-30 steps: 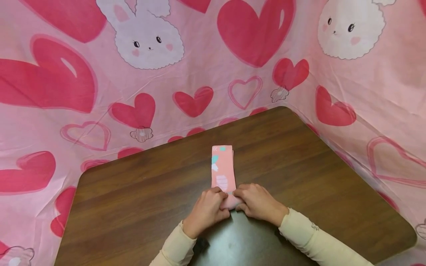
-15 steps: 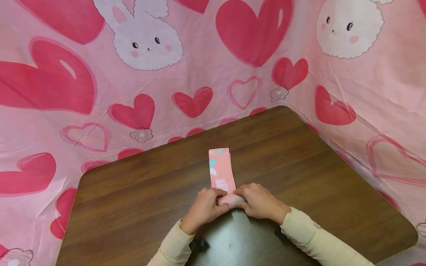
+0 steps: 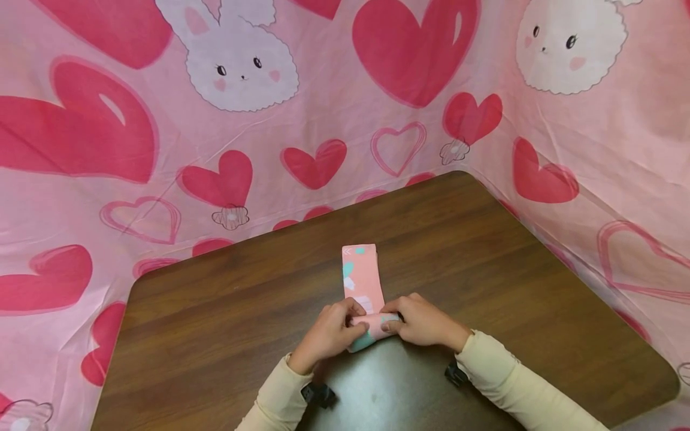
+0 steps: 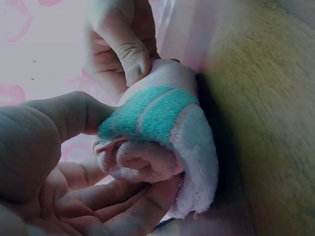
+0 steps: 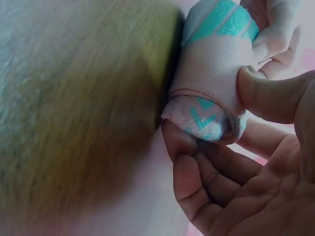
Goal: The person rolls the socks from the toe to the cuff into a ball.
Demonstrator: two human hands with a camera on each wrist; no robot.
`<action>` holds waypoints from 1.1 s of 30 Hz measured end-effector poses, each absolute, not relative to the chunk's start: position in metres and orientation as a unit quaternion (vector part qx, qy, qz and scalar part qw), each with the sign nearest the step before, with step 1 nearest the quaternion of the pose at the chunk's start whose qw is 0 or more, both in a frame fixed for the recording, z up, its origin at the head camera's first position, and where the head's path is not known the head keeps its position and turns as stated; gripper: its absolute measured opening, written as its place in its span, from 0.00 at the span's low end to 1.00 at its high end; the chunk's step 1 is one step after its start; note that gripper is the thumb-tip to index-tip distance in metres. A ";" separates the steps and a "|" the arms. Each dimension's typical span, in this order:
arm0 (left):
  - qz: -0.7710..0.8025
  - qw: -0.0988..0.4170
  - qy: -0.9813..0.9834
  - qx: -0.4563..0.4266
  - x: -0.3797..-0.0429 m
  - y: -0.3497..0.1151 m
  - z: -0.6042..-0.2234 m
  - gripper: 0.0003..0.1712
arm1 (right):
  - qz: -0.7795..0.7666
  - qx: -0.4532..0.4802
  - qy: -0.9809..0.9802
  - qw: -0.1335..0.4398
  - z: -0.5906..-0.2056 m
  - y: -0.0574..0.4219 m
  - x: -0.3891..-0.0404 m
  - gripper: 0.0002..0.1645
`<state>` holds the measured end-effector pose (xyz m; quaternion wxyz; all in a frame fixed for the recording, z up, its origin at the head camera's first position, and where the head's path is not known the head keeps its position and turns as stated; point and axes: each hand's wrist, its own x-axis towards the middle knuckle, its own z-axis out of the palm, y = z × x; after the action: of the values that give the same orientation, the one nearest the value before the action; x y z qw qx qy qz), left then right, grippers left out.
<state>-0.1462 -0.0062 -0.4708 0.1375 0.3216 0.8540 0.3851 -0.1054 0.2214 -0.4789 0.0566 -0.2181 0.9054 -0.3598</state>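
Note:
A pink sock (image 3: 363, 275) with teal and white patterns lies lengthwise on the wooden table (image 3: 232, 323), its far part flat and its near end rolled up. At least two layers show along its edge. My left hand (image 3: 326, 334) grips the left end of the roll, thumb on top and fingers beneath or behind. On the other end, my right hand (image 3: 426, 321) holds the roll the same way. The left wrist view shows a coiled spiral at the end of the sock roll (image 4: 152, 115). A teal-marked inner layer pokes out of the roll (image 5: 211, 69) in the right wrist view.
Pink fabric walls (image 3: 323, 108) printed with hearts and rabbits rise behind the table and along its sides. Black wrist cameras (image 3: 319, 395) sit under both cream sleeves (image 3: 283, 392). The table's far edge lies well beyond the sock.
The near end of the sock has been turned over into a thicker roll, and the flat part has become shorter. A teal patch now shows on the roll. Both hands stay around it.

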 end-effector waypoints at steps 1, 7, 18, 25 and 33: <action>0.390 0.144 0.852 0.319 -0.146 -0.007 -0.471 0.04 | -0.363 -0.216 0.904 0.061 -0.478 0.221 -0.106 0.04; 0.411 0.146 0.845 0.310 -0.148 -0.009 -0.470 0.03 | -0.380 -0.195 0.900 0.083 -0.478 0.222 -0.112 0.03; 0.306 -0.002 0.872 0.381 -0.148 -0.006 -0.465 0.10 | -0.403 -0.185 0.886 0.135 -0.470 0.222 -0.124 0.06; 0.223 -0.130 0.832 0.491 -0.139 0.012 -0.462 0.12 | -0.397 -0.187 0.885 0.156 -0.467 0.230 -0.133 0.07; 0.159 -0.118 0.826 0.527 -0.131 0.003 -0.459 0.06 | -0.262 -0.234 0.936 -0.036 -0.470 0.216 -0.112 0.13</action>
<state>-0.1314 0.0028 -0.4593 -0.1183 0.5272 0.8263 0.1593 -0.1117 0.2156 -0.4702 -0.0364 -0.2340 0.9356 -0.2620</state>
